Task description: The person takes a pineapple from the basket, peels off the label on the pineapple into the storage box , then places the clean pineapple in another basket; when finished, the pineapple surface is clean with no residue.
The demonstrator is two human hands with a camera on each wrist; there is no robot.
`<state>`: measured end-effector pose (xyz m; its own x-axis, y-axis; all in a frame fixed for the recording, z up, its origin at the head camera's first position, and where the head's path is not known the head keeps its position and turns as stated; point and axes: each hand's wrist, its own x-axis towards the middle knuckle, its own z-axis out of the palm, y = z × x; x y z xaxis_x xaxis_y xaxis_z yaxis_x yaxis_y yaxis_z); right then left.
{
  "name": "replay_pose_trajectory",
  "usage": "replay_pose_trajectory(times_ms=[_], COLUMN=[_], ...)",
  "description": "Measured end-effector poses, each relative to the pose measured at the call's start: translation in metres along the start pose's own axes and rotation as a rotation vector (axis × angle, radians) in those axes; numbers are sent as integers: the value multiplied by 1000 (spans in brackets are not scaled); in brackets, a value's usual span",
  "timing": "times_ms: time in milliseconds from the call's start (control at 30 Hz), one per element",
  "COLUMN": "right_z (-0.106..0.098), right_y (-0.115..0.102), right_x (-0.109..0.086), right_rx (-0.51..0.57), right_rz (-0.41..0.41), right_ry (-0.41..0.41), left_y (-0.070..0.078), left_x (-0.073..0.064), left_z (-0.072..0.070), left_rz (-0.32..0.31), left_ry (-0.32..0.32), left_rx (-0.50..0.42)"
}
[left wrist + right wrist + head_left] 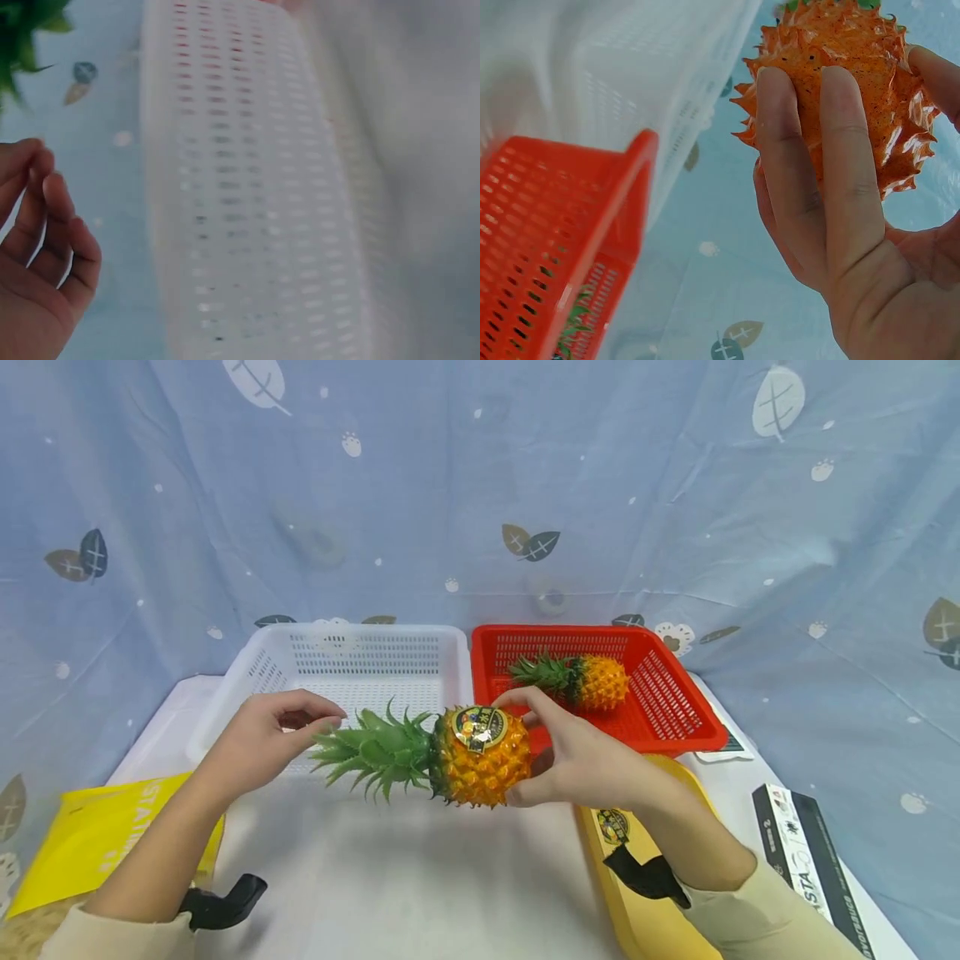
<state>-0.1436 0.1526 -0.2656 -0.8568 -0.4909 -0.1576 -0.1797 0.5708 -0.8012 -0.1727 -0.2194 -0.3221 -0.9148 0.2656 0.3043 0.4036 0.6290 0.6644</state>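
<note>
A small orange pineapple (483, 756) with a green leafy crown and a round black-and-gold sticker is held sideways over the front of the table. My right hand (577, 756) grips its rounded base, with fingers on one side and thumb on the other; the right wrist view shows the fingertips pressed to the spiky skin (810, 90). By the crown's tips is my left hand (266, 735), its fingers loosely bent. The left wrist view has that hand (45, 255) apart from the leaves (26, 45), holding nothing.
Behind stand a white plastic basket (457, 652) and a red basket (675, 710), with another pineapple (600, 683) lying in the red one. A yellow tray (622, 885) and a black-and-white box (806, 860) are at the right. At the left lies a yellow bag (97, 835).
</note>
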Motion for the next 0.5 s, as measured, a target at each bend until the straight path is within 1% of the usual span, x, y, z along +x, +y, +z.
replay_pose_trajectory(times_ms=[67, 167, 300, 400, 500], right_z=[4, 9, 15, 19, 22], right_y=[3, 6, 11, 15, 20], right_x=[-4, -8, -12, -14, -15], right_rx=[20, 31, 39, 41, 44], right_rz=[20, 33, 28, 24, 17], right_ry=[-15, -31, -60, -86, -105], left_y=[7, 18, 33, 44, 54], left_x=[-2, -5, -11, -15, -18], left_z=[-4, -8, -7, -3, 4], left_rz=[-2, 20, 63, 128, 225], left_ry=[-9, -33, -79, -92, -89], left_rx=[-46, -98, -123, -127, -134])
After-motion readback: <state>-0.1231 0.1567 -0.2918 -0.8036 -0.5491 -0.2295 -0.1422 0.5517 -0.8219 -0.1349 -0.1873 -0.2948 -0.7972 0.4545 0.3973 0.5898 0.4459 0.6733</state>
